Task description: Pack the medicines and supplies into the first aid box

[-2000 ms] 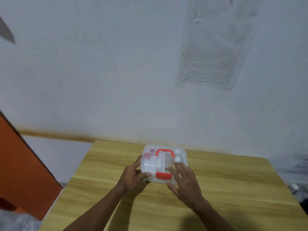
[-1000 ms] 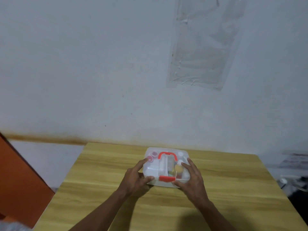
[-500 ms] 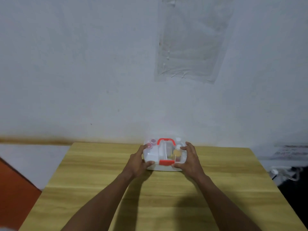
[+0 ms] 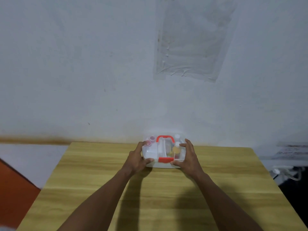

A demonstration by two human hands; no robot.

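Note:
A clear plastic first aid box [image 4: 150,152] with a red handle [image 4: 165,138] and a red front latch [image 4: 165,159] sits at the far edge of the wooden table [image 4: 150,194], lid down. Through the lid I see pink-capped jars [image 4: 150,140] at the left and a yellowish bottle [image 4: 176,149] with white caps at the right. My left hand [image 4: 137,160] grips the box's left side, thumb by the latch. My right hand [image 4: 188,157] holds the right side, fingers spread over the lid.
The table stands against a white wall with a taped plastic sheet [image 4: 193,40]. An orange panel [image 4: 11,185] is at the lower left. Cables and dark clutter [image 4: 290,174] lie off the table's right edge.
Both hands have pushed the box away from me toward the wall side of the table. My right hand shifted from the lid's top to the right side. The camera tilted up.

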